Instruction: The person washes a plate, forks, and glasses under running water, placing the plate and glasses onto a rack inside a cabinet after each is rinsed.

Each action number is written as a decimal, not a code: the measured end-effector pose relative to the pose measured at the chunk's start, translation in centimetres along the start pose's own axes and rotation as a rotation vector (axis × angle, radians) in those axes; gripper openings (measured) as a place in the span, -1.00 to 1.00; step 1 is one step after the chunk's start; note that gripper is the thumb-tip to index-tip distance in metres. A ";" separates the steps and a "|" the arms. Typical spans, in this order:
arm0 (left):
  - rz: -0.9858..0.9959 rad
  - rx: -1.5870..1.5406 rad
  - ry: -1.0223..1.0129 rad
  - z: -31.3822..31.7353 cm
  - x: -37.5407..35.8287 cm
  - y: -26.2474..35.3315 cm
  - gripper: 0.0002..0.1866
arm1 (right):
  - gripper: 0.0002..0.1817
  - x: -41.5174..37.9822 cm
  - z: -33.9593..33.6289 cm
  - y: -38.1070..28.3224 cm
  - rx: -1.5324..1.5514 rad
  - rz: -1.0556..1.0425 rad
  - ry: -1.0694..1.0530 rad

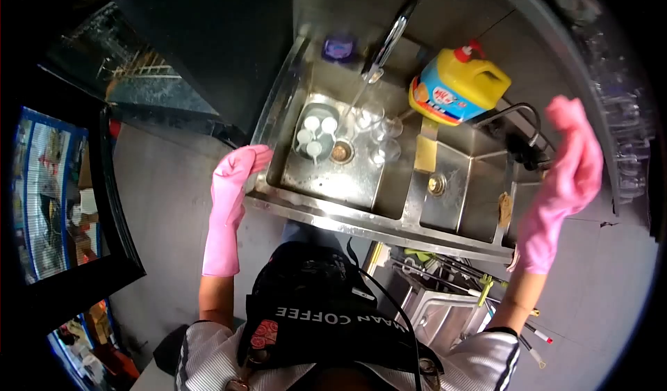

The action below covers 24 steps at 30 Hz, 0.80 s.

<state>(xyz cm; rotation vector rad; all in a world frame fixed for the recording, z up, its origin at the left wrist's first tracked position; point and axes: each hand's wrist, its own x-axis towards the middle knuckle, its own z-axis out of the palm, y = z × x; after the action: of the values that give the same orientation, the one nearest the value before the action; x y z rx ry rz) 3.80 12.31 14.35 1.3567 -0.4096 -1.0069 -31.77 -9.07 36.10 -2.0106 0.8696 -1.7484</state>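
Note:
Both of my hands wear long pink rubber gloves. At the left front corner of the steel sink (326,210), my left hand (242,161) is held with its fingers stretched toward the basin and nothing in them. My right hand (577,148) is raised at the far right, beyond the small basin, fingers pointing up and nothing visible in it. In the large basin sits a grey tub (303,123) with several white round-headed pieces (314,149) in it. Several clear glasses (386,151) stand to the right of the drain (341,152).
A chrome faucet (392,40) reaches over the large basin. Behind the divider stands a yellow detergent jug (458,82) with a red pump; a yellow sponge (426,153) lies on the divider. A thin curved tap (533,116) is at right, and glasses (629,134) line a shelf.

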 end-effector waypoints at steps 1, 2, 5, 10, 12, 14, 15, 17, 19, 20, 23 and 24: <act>0.006 0.011 0.015 -0.2 0.1 -0.5 -0.71 | -0.77 -1.8 0.3 1.4 -0.027 0.066 -0.096; 0.031 0.014 0.015 -0.1 0.1 -1.0 -0.75 | -0.78 -3.2 0.5 3.0 -0.115 -0.005 -0.288; 0.170 0.397 0.019 1.8 -0.3 0.0 -0.75 | -0.82 -7.0 3.5 7.8 -0.283 0.026 -0.667; 0.655 0.764 -0.022 5.6 0.1 2.8 -0.64 | -0.83 -14.9 7.9 15.4 -0.307 0.330 -0.844; 0.650 0.729 -0.052 5.7 1.4 2.9 -0.66 | -0.82 -16.7 9.1 16.7 -0.276 0.663 -0.921; 0.557 0.585 -0.059 6.0 2.6 2.6 -0.77 | -0.59 -18.4 11.1 17.8 -0.206 0.820 -0.866; 0.416 0.513 -0.027 5.9 3.2 1.9 -0.80 | -0.57 -19.4 11.7 18.5 -0.227 0.899 -0.858; 0.140 0.365 0.022 5.8 4.0 -0.1 -0.85 | -0.50 -20.2 13.7 19.2 -0.134 1.117 -0.739; -0.216 0.536 0.074 6.2 5.0 -0.5 -0.65 | -0.43 -21.1 16.7 19.5 -0.226 1.167 -0.595; -0.204 0.526 0.040 6.1 5.4 -1.5 -0.66 | -0.46 -21.9 18.3 21.1 -0.137 1.164 -0.637; -0.231 0.501 0.005 6.2 6.7 -4.7 -0.69 | -0.65 -25.2 24.3 26.2 0.348 1.322 -0.429; -0.239 0.493 0.003 6.2 7.1 -5.5 -0.69 | -0.71 -26.1 25.9 26.6 0.514 1.377 -0.311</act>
<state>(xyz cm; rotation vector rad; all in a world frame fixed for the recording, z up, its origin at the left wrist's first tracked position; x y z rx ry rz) 1.00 3.46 8.54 1.8835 -0.5246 -1.1441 -14.06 -16.04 -5.09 -0.8254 1.1036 -0.6984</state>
